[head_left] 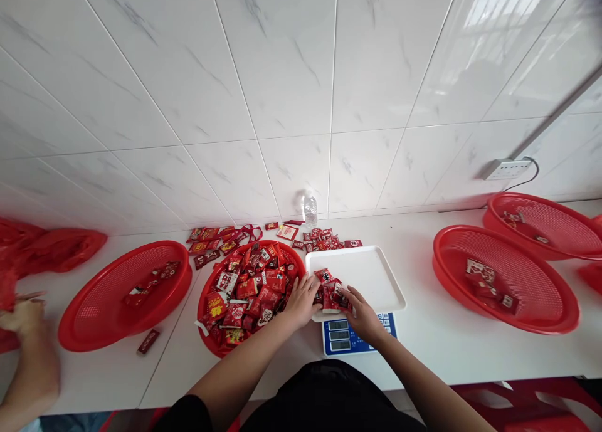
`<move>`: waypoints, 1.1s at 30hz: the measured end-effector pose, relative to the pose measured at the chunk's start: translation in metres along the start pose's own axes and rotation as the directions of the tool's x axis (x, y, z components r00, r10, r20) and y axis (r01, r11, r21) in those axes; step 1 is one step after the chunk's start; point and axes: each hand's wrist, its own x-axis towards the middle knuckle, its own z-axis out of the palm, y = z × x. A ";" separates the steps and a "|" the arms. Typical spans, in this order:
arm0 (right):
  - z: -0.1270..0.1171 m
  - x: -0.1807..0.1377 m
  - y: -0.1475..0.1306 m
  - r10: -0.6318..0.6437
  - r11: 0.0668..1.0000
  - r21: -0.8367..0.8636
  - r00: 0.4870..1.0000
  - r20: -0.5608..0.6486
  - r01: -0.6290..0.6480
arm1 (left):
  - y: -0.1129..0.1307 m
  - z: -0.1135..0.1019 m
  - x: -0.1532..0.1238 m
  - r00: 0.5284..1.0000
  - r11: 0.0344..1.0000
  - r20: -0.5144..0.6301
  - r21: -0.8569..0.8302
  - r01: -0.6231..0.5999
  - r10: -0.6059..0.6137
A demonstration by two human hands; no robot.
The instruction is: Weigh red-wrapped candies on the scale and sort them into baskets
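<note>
A white tray [371, 275] sits on a blue digital scale [350, 339] at the counter's front. A small heap of red sweet packets [329, 288] lies at the tray's near left corner. My left hand [302, 300] curls around the heap from the left, fingers bent against the packets. My right hand [360, 313] closes on the packets from the right. Just left of the tray stands a red mesh basket [209, 344] piled with several red sweet packets [249, 288].
Another red basket [94, 322] at left holds a few packets; two more red baskets [550, 313] [574, 247] stand at right. Loose packets [221, 241] and a water bottle [310, 210] line the tiled wall. A loose packet [148, 341] lies by the front. Another person's hand [23, 316] works far left.
</note>
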 end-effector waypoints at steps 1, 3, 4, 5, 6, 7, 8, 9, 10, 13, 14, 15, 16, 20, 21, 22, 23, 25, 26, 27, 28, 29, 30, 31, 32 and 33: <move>0.000 -0.001 0.000 0.017 1.000 0.015 1.000 -0.013 -0.017 | -0.001 0.000 -0.002 1.000 1.000 -0.017 -0.019 0.005 -0.006; 0.000 -0.002 -0.002 0.042 0.999 0.032 0.999 -0.023 -0.041 | -0.004 -0.001 -0.007 0.998 0.999 -0.063 -0.051 0.017 -0.021; 0.001 -0.002 -0.003 0.040 0.999 0.036 0.999 -0.018 -0.039 | -0.005 -0.001 -0.010 0.996 0.998 -0.091 -0.062 0.019 -0.025; 0.002 -0.001 -0.004 0.027 0.999 0.036 1.000 -0.009 -0.027 | -0.008 -0.001 -0.013 0.992 0.997 -0.121 -0.072 0.017 -0.026; 0.002 0.000 -0.005 0.006 0.999 0.034 1.000 0.004 -0.006 | -0.010 -0.001 -0.016 0.988 0.997 -0.154 -0.080 0.013 -0.025; 0.002 0.001 -0.006 -0.014 1.000 0.028 1.000 0.015 0.013 | -0.013 -0.001 -0.019 0.982 0.996 -0.188 -0.088 0.006 -0.023; 0.001 0.003 -0.008 -0.029 0.999 0.018 0.999 0.021 0.028 | -0.017 -0.002 -0.022 0.974 0.995 -0.223 -0.095 0.002 -0.023; -0.001 0.005 -0.011 -0.039 0.999 0.006 0.999 0.024 0.038 | -0.020 -0.002 -0.026 0.966 0.995 -0.258 -0.105 0.004 -0.031; -0.005 0.007 -0.014 -0.044 0.999 -0.005 0.999 0.020 0.044 | -0.024 -0.003 -0.029 0.957 0.993 -0.287 -0.114 0.013 -0.046; -0.027 0.017 -0.030 -0.041 0.999 0.002 0.997 -0.071 0.041 | -0.039 -0.005 -0.041 0.939 0.988 -0.324 -0.134 0.071 -0.112; -0.038 0.021 -0.038 -0.046 0.998 0.027 0.988 -0.146 0.050 | -0.044 -0.006 -0.045 0.936 0.986 -0.324 -0.136 0.094 -0.134; -0.049 0.024 -0.047 -0.055 0.996 0.058 0.967 -0.249 0.072 | -0.050 -0.006 -0.049 0.934 0.984 -0.321 -0.132 0.116 -0.154; -0.061 0.027 -0.056 -0.076 0.989 0.090 0.924 -0.375 0.118 | -0.055 -0.006 -0.053 0.933 0.982 -0.316 -0.126 0.138 -0.172; -0.095 0.031 -0.095 -0.257 0.938 0.017 0.725 -0.639 0.347 | -0.069 -0.008 -0.066 0.934 0.960 -0.225 -0.079 0.267 -0.278; -0.097 0.030 -0.101 -0.311 0.925 -0.021 0.724 -0.615 0.379 | -0.070 -0.010 -0.069 0.934 0.952 -0.187 -0.061 0.299 -0.305; -0.095 0.028 -0.105 -0.358 0.915 -0.054 0.745 -0.563 0.399 | -0.071 -0.011 -0.071 0.934 0.947 -0.156 -0.040 0.318 -0.320; -0.090 0.026 -0.106 -0.388 0.912 -0.081 0.780 -0.491 0.403 | -0.070 -0.013 -0.074 0.938 0.947 -0.132 -0.018 0.322 -0.322; -0.072 0.022 -0.100 -0.386 0.922 -0.123 0.868 -0.313 0.366 | -0.070 -0.017 -0.078 0.949 0.955 -0.117 0.017 0.298 -0.294; -0.061 0.020 -0.093 -0.357 0.933 -0.141 0.905 -0.230 0.332 | -0.070 -0.018 -0.081 0.953 0.959 -0.122 0.027 0.283 -0.278; -0.050 0.017 -0.085 -0.319 0.942 -0.156 0.936 -0.149 0.296 | -0.070 -0.020 -0.083 0.954 0.961 -0.132 0.030 0.275 -0.269; -0.039 0.013 -0.076 -0.285 0.949 -0.169 0.954 -0.095 0.266 | -0.071 -0.021 -0.085 0.953 0.961 -0.146 0.027 0.274 -0.267; -0.029 0.010 -0.066 -0.261 0.952 -0.177 0.964 -0.046 0.250 | -0.072 -0.023 -0.087 0.950 0.961 -0.160 0.021 0.276 -0.269; -0.021 0.005 -0.056 -0.244 0.954 -0.182 0.970 -0.004 0.240 | -0.074 -0.024 -0.089 0.947 0.961 -0.174 0.012 0.276 -0.270; -0.015 0.001 -0.048 -0.229 0.956 -0.183 0.973 0.021 0.229 | -0.075 -0.026 -0.091 0.944 0.961 -0.186 -0.001 0.275 -0.271; -0.011 -0.004 -0.040 -0.212 0.959 -0.182 0.977 0.038 0.215 | -0.076 -0.028 -0.092 0.942 0.961 -0.196 -0.017 0.275 -0.273; -0.009 -0.009 -0.033 -0.193 0.964 -0.179 0.980 0.046 0.198 | -0.077 -0.030 -0.093 0.939 0.961 -0.204 -0.034 0.276 -0.276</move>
